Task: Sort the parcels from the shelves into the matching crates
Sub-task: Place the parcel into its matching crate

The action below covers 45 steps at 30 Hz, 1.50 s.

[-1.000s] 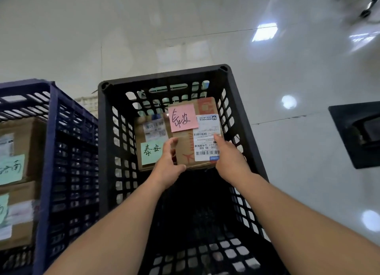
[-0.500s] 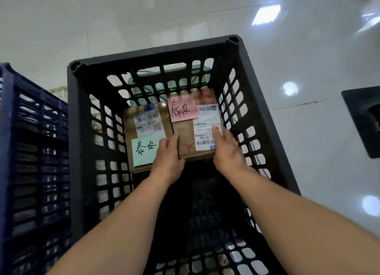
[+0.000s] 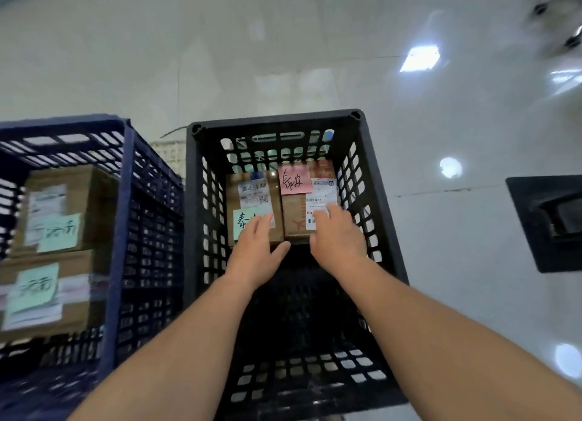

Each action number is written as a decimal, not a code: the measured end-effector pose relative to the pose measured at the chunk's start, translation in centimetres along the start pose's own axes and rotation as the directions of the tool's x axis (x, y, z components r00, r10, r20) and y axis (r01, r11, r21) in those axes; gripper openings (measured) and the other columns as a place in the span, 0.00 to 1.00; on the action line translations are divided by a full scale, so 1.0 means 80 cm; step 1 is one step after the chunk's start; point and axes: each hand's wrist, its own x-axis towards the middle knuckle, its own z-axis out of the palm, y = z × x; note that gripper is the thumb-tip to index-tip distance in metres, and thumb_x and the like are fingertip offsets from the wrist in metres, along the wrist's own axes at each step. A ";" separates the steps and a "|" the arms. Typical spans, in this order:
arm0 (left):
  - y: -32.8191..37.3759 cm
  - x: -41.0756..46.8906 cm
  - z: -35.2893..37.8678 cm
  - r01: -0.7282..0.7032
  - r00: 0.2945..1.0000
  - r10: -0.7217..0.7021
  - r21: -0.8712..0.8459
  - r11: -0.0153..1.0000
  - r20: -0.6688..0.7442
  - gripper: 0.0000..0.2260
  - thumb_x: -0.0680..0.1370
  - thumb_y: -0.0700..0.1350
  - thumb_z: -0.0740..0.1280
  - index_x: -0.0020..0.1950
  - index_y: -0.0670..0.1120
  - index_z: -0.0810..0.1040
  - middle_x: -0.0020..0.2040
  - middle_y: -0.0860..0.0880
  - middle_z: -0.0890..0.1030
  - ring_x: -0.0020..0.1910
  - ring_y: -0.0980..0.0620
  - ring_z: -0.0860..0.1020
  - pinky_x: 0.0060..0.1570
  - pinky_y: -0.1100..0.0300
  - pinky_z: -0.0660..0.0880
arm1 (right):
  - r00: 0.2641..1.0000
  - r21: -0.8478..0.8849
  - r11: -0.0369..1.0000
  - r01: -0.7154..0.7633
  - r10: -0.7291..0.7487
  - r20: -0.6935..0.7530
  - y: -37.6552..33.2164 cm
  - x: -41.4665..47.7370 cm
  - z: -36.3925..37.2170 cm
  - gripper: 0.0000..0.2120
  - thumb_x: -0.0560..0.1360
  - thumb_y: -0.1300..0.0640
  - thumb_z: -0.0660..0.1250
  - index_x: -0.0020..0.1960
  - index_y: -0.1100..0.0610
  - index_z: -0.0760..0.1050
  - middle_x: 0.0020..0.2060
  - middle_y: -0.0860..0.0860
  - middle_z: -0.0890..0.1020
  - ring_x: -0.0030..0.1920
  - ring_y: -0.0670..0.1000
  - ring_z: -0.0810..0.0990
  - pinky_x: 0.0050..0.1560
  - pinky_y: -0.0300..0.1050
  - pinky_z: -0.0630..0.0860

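Brown cardboard parcel with pink sticky note [image 3: 297, 214], at the 12 o'clock end inside the black slotted plastic crate [image 3: 274, 120], touching a brown cardboard parcel with green sticky note [image 3: 252, 197] at its 9 o'clock. Right hand [image 3: 338, 238] flat on the first, left hand [image 3: 255, 252] on the second, fingers [image 3: 333, 211] straight, gripping nothing. Blue slotted plastic crate [image 3: 121, 231] at 9 o'clock.

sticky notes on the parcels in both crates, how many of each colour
green square paper sticky notes: 3
pink square paper sticky notes: 1
total: 4
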 end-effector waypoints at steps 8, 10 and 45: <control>0.033 -0.143 -0.085 0.078 0.985 -0.075 0.012 0.997 -0.157 0.27 0.81 0.58 0.55 0.77 0.49 0.57 0.79 0.50 0.51 0.76 0.49 0.52 0.73 0.51 0.54 | 0.969 -0.086 0.968 0.238 -0.242 -0.050 -0.050 -0.109 -0.099 0.18 0.79 0.52 0.59 0.66 0.57 0.67 0.65 0.56 0.69 0.64 0.57 0.67 0.60 0.51 0.70; 0.038 -0.186 -0.100 0.103 0.977 -0.102 -0.004 0.995 -0.186 0.26 0.81 0.58 0.54 0.77 0.49 0.58 0.79 0.51 0.50 0.77 0.49 0.52 0.73 0.52 0.54 | 0.949 -0.110 0.946 0.304 -0.311 -0.046 -0.068 -0.144 -0.115 0.18 0.78 0.52 0.59 0.66 0.57 0.66 0.64 0.57 0.69 0.64 0.57 0.67 0.60 0.52 0.70; -0.314 -1.109 -0.099 0.786 0.104 -0.743 -0.403 0.468 -0.661 0.32 0.81 0.60 0.53 0.79 0.47 0.44 0.79 0.45 0.45 0.78 0.46 0.49 0.75 0.50 0.50 | -0.158 -0.377 -0.218 0.900 -0.970 0.182 -0.591 -0.911 0.010 0.20 0.80 0.46 0.55 0.66 0.56 0.70 0.62 0.56 0.74 0.62 0.57 0.73 0.57 0.50 0.70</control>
